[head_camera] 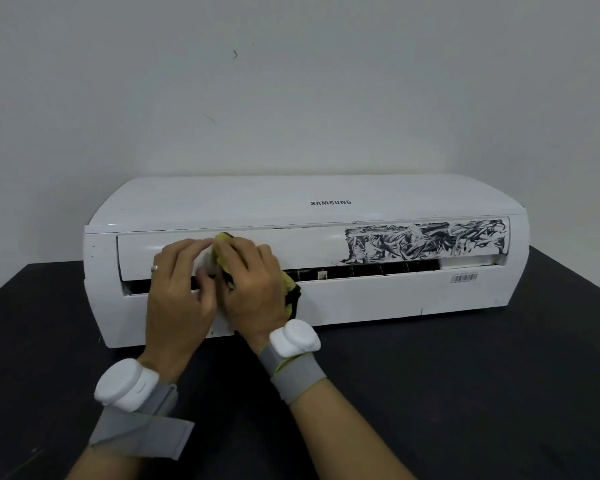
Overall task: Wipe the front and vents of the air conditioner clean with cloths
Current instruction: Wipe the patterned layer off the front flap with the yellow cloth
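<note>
The air conditioner (326, 199) lies on the dark worktop (465, 375), its back to the wall; the 2 hands sit touching, left of the middle of its louver flap (309, 247); the left hand (177, 282) lays flat fingers on the flap to steady it, though I cannot tell whether the thumb hooks under the edge; the right hand (253, 282) is clamped on a bunched yellow cloth (290, 284), stained black, pressing it to the flap; firm rightward strokes with a clean fold turned out probably serve best, lest the cloth re-smear; further right a heavy black smear (426, 240) covers the flap's end; the vent slot (368, 270) runs below; a barcode sticker (463, 278) could peel if rubbed.
</note>
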`<action>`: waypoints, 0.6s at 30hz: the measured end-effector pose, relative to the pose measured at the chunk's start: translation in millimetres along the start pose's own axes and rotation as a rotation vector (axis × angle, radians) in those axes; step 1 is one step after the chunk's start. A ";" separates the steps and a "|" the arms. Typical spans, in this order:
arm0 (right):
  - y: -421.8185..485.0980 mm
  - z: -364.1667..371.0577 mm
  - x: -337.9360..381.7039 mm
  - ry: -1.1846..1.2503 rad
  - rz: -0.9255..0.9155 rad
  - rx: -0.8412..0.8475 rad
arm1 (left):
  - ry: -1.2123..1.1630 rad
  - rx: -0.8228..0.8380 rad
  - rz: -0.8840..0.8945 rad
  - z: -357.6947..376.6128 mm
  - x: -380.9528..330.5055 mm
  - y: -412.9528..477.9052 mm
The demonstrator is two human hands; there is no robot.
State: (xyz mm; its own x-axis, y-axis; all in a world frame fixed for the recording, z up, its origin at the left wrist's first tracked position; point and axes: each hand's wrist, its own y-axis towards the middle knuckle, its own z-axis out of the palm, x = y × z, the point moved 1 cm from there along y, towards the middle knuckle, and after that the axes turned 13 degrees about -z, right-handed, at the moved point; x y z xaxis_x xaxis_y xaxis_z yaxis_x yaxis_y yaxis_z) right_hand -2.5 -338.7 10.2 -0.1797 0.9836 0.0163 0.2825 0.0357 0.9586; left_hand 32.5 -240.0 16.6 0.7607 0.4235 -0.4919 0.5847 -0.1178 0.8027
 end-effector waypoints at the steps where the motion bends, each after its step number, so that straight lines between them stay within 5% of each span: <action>1: -2.4 -4.9 -5.8 -0.025 -0.013 0.009 | 0.006 0.027 0.022 1.4 -3.5 -1.4; 11: -52.6 -100.8 -106.0 -0.297 0.127 -0.098 | 0.140 0.418 0.186 41.2 -39.1 -32.1; 18: -54.9 -108.5 -118.6 -0.289 0.230 -0.114 | 0.328 0.348 0.088 66.4 -59.1 -40.0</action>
State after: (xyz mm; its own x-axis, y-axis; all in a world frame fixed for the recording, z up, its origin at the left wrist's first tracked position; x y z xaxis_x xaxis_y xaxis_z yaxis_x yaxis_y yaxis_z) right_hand -98.9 -476.5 -13.5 0.1534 0.9736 0.1690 0.1755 -0.1952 0.9649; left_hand -17.1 -320.0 -8.8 0.7152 0.6525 -0.2505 0.6244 -0.4354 0.6485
